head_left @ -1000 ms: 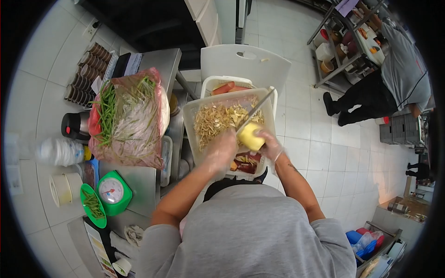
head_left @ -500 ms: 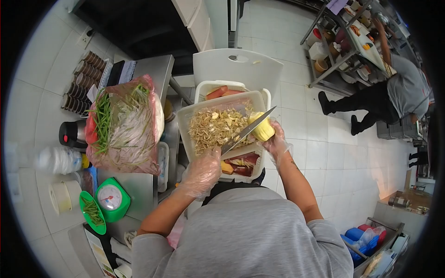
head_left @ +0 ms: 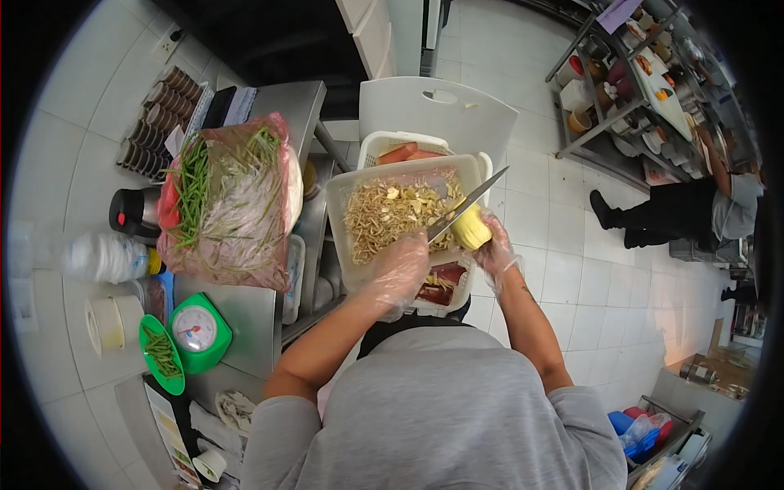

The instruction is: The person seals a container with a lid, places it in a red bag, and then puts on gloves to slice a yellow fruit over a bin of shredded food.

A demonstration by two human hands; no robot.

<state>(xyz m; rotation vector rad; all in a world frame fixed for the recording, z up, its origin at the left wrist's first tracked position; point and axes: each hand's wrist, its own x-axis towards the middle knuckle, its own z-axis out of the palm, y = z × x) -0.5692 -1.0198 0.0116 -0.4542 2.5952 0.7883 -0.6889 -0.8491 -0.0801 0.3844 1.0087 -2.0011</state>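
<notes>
Hands [head_left: 402, 265], gloved: two; knife [head_left: 469, 202], one; yellow vegetable [head_left: 472, 229], one; pale tub [head_left: 336, 200], one. On the left side: dial scale [head_left: 214, 349], one; green dish [head_left: 174, 387], one; pink bag [head_left: 245, 212], one; black flask [head_left: 131, 214], one; large bottle [head_left: 106, 258], one. Brown cups [head_left: 163, 119], several stacks (overlapping, so the exact count cannot be told).

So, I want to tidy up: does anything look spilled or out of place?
One small thing: a pale scrap lies on the white plastic panel, near its oval slot, outside the tub of shreds, so it looks stray. Nothing else stands out.
</notes>
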